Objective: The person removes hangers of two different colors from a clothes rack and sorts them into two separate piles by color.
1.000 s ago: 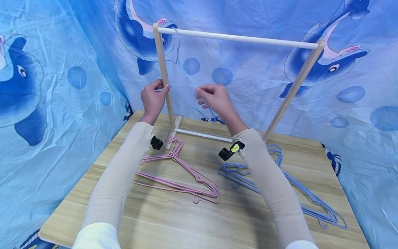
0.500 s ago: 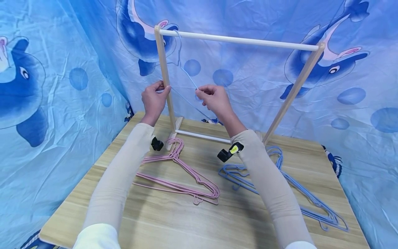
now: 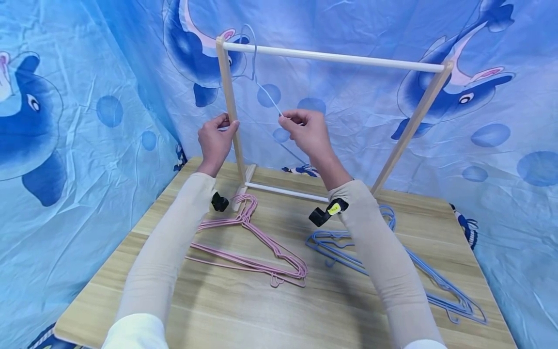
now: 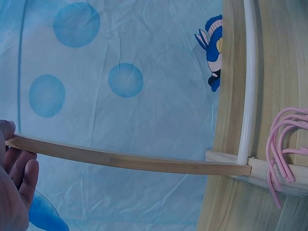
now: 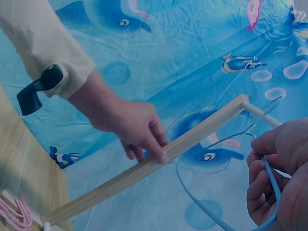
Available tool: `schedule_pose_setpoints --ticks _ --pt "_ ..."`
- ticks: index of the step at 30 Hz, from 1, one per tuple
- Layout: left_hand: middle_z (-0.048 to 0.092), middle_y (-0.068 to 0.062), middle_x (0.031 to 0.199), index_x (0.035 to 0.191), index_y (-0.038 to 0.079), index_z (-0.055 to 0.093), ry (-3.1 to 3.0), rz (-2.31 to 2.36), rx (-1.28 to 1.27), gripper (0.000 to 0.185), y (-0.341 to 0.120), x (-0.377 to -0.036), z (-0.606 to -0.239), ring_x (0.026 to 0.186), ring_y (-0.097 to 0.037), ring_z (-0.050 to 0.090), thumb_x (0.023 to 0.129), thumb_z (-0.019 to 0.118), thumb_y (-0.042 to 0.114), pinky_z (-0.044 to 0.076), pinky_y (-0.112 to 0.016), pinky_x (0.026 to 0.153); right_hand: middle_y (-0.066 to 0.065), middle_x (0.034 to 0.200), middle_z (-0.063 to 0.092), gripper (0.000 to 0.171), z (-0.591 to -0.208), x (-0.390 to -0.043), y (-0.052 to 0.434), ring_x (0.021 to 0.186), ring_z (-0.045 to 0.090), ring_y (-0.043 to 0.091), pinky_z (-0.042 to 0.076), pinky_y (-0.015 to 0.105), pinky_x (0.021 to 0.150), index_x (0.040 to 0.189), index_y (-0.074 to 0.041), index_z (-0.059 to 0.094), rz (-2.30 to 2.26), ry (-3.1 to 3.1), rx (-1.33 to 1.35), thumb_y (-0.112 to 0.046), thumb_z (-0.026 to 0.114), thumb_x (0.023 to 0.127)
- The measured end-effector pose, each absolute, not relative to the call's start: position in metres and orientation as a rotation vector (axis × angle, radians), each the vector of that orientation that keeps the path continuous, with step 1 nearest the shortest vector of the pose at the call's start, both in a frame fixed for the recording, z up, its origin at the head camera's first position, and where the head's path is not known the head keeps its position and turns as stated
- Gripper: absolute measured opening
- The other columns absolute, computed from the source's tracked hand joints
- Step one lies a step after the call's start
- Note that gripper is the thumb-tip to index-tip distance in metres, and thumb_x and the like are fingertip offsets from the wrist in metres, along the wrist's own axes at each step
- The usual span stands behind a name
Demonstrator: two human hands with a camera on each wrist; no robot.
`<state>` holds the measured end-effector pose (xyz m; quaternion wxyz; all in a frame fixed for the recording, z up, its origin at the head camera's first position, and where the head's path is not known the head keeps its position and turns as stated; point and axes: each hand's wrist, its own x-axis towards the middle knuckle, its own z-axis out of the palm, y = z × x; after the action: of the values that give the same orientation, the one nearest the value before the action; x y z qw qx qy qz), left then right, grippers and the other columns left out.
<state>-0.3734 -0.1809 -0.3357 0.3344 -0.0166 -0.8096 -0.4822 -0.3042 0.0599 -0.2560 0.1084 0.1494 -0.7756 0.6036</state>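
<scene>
Head and wrist views of a small wooden rack (image 3: pixel 331 57) standing along the far edge of the counter (image 3: pixel 279 310), in front of a blue dolphin-print cloth (image 3: pixel 87 97).

Left hand (image 3: pixel 214 138): fingers curled around the rack's left upright (image 3: pixel 230 111), thumb on the near side, gripping the post about midway up. In the left wrist view, the same upright (image 4: pixel 125 161) runs from the palm (image 4: pixel 14 187) to the rack's foot at the far left corner of the counter.

Right hand (image 3: pixel 307 132): fingers pressed together and pinching the wire of a blue hanger (image 3: pixel 266 94). The hook of this hanger lies over the white top rail (image 3: pixel 335 57) near its left end, just beside the upright. In the right wrist view, the blue wire (image 5: pixel 269 178) passes between the curled fingers (image 5: pixel 262 190), with the hanger's lower part sweeping down below the hand.

On the counter: a stack of pink hangers (image 3: pixel 253 245) lies left of centre, hooks pointing toward the rack's left foot; a stack of blue hangers (image 3: pixel 418 271) lies toward the right edge, partly under the right forearm. Both forearms wear beige sleeves (image 3: pixel 165 252), each with a black wrist camera mount (image 3: pixel 324 213).
</scene>
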Motion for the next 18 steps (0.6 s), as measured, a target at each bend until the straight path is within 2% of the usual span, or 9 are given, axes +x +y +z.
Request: schedule_pose_setpoints --ticks 8,18 --pt "0.077 -0.009 0.112 0.125 0.011 0.075 -2.104 -1.263 -0.044 0.040 -0.179 -0.373 -0.336 0.097 -0.022 0.076 0.097 0.071 0.039 0.060 -0.040 0.088 0.002 0.095 0.068 0.023 -0.243 -0.285 0.074 0.086 0.060 0.017 0.055 0.029 0.075 0.115 -0.009 0.078 1.695 -2.282 0.463 -0.023 0.073 0.097" --pt "0.077 -0.010 0.113 0.126 0.011 0.074 -2.104 -1.282 -0.039 0.040 -0.179 -0.371 -0.334 0.098 -0.022 0.075 0.097 0.071 0.038 0.060 -0.038 0.089 0.003 0.091 0.069 0.025 -0.245 -0.259 0.103 0.076 0.062 0.020 0.052 0.026 0.068 0.116 -0.008 0.078 1.551 -2.254 0.499 -0.023 0.073 0.097"
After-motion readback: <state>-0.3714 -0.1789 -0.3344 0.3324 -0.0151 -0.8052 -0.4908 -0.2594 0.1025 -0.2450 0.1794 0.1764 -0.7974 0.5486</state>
